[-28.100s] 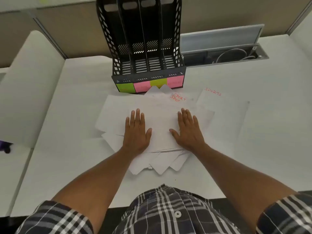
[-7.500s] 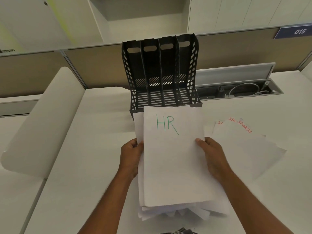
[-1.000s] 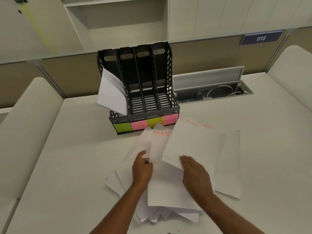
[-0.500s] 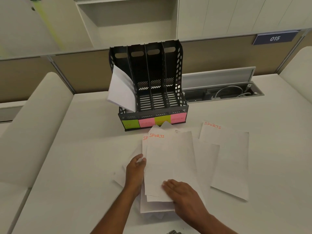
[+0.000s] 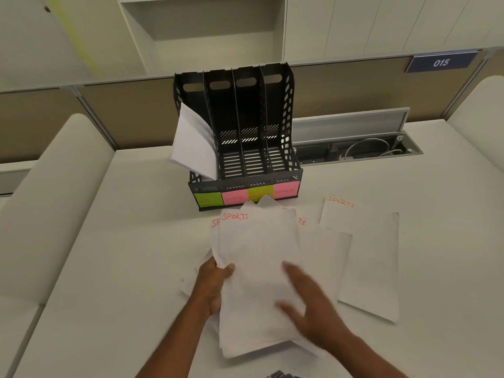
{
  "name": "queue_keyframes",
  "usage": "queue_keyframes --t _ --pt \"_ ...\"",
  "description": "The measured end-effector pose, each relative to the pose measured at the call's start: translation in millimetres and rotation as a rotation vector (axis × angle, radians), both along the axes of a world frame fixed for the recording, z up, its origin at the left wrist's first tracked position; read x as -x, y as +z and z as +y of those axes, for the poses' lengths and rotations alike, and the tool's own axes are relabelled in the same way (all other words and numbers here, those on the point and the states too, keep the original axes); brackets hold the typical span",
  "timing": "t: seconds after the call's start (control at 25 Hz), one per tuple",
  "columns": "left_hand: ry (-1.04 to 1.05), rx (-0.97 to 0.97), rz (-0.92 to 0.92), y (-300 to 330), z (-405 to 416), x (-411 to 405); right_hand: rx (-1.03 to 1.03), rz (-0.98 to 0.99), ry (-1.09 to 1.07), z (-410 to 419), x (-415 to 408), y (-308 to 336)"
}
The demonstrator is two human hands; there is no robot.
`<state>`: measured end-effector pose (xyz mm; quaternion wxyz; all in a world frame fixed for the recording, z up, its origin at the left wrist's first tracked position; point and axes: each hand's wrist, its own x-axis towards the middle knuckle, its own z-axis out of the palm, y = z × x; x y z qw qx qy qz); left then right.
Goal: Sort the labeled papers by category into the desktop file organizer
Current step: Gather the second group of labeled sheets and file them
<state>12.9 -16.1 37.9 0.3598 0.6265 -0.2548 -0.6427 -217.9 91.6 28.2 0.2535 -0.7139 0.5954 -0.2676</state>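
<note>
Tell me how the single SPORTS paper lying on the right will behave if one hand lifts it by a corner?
The SPORTS paper is one thin sheet, so it will probably droop like the papers curling out of the organizer. Lying flat on the smooth desk, it may slide before lifting.

Likely an office: desk partition (image 5: pixel 354 85), cable tray (image 5: pixel 360 151).

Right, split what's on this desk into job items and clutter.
Job:
- file organizer
- SPORTS stack, held by left hand
- loose SPORTS sheet
- papers in the leftmost slot

Lying about:
- cable tray
- 015 sign
</note>
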Motion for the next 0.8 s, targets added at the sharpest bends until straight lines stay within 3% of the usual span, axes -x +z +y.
queue_keyframes --t 0.08,0.12,0.2,0.32,0.52,0.64,0.8 --pt "0.029 0.013 -0.012 -1.1 0.4 -9.4 0.061 0.009 -0.557 -23.8 27.4 -4.7" --pt "0.047 0.014 -0.026 -2.6 0.3 -13.1 -0.053 0.036 -0.761 -35.3 44.4 -1.1" --pt "0.083 0.010 -0.038 -4.6 0.0 -17.4 -0.333 0.122 -0.914 -51.0 72.6 3.3" --pt "0.118 -0.008 -0.041 -4.4 -1.0 -20.3 -0.426 0.056 -0.808 -63.0 85.3 2.9" --pt "0.044 0.087 -0.020 -1.9 4.7 -16.6 -0.367 -0.411 -0.894 -76.0 69.1 13.6" --pt "-0.052 0.225 -0.059 1.7 5.5 -11.5 -0.247 -0.626 -0.726 -66.0 60.6 32.3" --pt "-0.142 0.356 -0.052 5.6 0.9 -2.0 -0.347 -0.834 -0.380 -52.5 55.4 54.5"
